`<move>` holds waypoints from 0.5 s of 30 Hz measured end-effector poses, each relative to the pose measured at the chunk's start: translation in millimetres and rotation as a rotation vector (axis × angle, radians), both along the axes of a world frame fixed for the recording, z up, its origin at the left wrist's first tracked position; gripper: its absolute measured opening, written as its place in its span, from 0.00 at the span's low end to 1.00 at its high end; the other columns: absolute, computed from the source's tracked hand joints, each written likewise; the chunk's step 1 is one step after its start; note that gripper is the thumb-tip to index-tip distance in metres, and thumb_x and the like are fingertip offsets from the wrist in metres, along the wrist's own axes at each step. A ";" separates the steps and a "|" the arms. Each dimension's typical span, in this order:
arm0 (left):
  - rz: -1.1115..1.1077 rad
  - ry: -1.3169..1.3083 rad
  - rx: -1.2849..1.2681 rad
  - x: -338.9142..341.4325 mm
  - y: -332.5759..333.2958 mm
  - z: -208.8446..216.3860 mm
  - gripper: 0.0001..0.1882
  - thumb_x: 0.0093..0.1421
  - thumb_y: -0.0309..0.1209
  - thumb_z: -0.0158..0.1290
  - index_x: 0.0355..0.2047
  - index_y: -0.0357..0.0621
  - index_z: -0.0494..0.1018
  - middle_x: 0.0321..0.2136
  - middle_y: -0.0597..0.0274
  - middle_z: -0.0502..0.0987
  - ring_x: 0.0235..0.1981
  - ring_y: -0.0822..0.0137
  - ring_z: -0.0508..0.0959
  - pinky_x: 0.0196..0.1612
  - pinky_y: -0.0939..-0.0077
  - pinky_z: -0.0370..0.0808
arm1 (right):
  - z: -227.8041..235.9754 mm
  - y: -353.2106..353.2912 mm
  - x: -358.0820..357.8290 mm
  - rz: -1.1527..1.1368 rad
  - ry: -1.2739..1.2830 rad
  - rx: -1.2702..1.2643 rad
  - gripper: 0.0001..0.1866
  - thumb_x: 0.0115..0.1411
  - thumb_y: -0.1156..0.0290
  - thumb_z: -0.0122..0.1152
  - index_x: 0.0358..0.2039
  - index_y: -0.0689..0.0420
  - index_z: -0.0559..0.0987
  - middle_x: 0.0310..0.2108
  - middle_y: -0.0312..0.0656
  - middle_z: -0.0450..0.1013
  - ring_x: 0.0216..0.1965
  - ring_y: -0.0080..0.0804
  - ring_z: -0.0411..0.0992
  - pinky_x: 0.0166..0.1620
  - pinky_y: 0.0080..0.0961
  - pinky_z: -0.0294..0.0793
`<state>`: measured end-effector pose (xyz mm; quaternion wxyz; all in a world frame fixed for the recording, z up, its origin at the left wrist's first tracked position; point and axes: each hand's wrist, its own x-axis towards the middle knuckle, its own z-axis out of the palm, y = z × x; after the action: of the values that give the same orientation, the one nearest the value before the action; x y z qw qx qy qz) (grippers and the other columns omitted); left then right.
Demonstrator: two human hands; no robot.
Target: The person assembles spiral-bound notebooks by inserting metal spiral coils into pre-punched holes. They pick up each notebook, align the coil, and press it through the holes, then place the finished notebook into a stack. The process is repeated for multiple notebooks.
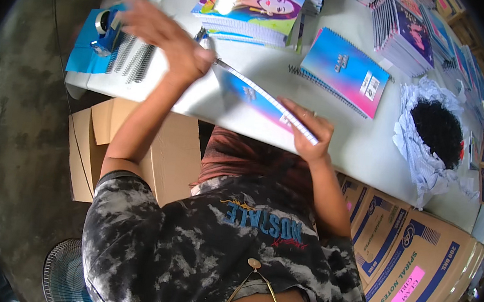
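Round gold-coloured pendant [254, 263] on a chain hangs closest to the camera, over a mottled black-and-grey shirt [186, 250]. Beyond it, the right hand [321, 136] has its grip pinching the lower right end of a slim notebook [261, 90], which is held edge-on above the front of a white bench [364, 157] and slants up to the left. Just below that edge shows a blue-and-pink cover [248, 97]. At its other end the left hand [175, 44] is blurred, its grip spread with the fingers stretched out to the upper left and the thumb near the notebook's tip; whether they touch I cannot tell. Wire coils [138, 62] lie near the left hand, beside a blue tape dispenser [107, 30]. Farther back is a pile of notebooks with a portrait cover [249, 12]; to its right lies a blue-and-pink spiral notebook [346, 71]. Near the bench's right side, a black tangled bundle [436, 132] sits in crumpled pale wrapping [414, 150], with cardboard boxes [448, 252] below
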<state>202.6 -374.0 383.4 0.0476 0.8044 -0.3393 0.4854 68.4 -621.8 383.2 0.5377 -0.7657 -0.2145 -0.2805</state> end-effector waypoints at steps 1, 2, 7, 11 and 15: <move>0.061 0.119 -0.049 -2.5 -8.6 -5.9 0.60 0.48 0.71 0.33 0.58 0.23 0.31 0.58 0.22 0.32 0.61 0.34 0.27 0.57 0.39 0.24 | -0.9 4.2 -0.4 -0.020 -0.023 0.001 0.18 0.46 0.86 0.54 0.40 0.60 0.78 0.36 0.46 0.76 0.34 0.36 0.76 0.37 0.22 0.75; -0.285 0.364 -0.061 -33.0 -9.3 -39.1 0.57 0.49 0.71 0.31 0.58 0.25 0.42 0.58 0.24 0.30 0.60 0.30 0.28 0.51 0.31 0.18 | -0.5 5.0 0.1 0.030 0.037 0.051 0.15 0.48 0.85 0.56 0.39 0.66 0.76 0.37 0.49 0.75 0.35 0.36 0.76 0.38 0.23 0.74; -0.240 0.139 -0.129 -33.1 -7.3 -17.8 0.53 0.52 0.66 0.36 0.54 0.20 0.46 0.57 0.27 0.41 0.59 0.38 0.48 0.58 0.47 0.42 | 0.4 -0.2 -1.1 0.007 -0.048 -0.059 0.21 0.43 0.88 0.51 0.40 0.61 0.77 0.37 0.46 0.76 0.36 0.38 0.76 0.39 0.25 0.75; -0.324 0.236 0.063 -58.6 -12.3 -43.5 0.54 0.50 0.68 0.39 0.54 0.21 0.49 0.55 0.28 0.48 0.58 0.37 0.51 0.58 0.46 0.45 | -5.4 2.3 2.7 0.024 -0.077 -0.036 0.21 0.43 0.87 0.53 0.41 0.62 0.77 0.37 0.47 0.75 0.36 0.39 0.76 0.39 0.25 0.75; -0.405 0.080 -0.010 -51.8 -27.0 -6.9 0.54 0.48 0.70 0.38 0.54 0.26 0.54 0.58 0.35 0.49 0.60 0.34 0.46 0.59 0.42 0.38 | 0.6 -0.8 8.7 0.044 -0.118 -0.079 0.21 0.43 0.87 0.53 0.42 0.62 0.76 0.38 0.48 0.75 0.37 0.39 0.76 0.40 0.26 0.75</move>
<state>150.8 -401.0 376.5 0.1616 0.7380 -0.4895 0.4354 77.1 -622.7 383.8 0.4995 -0.7635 -0.2736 -0.3044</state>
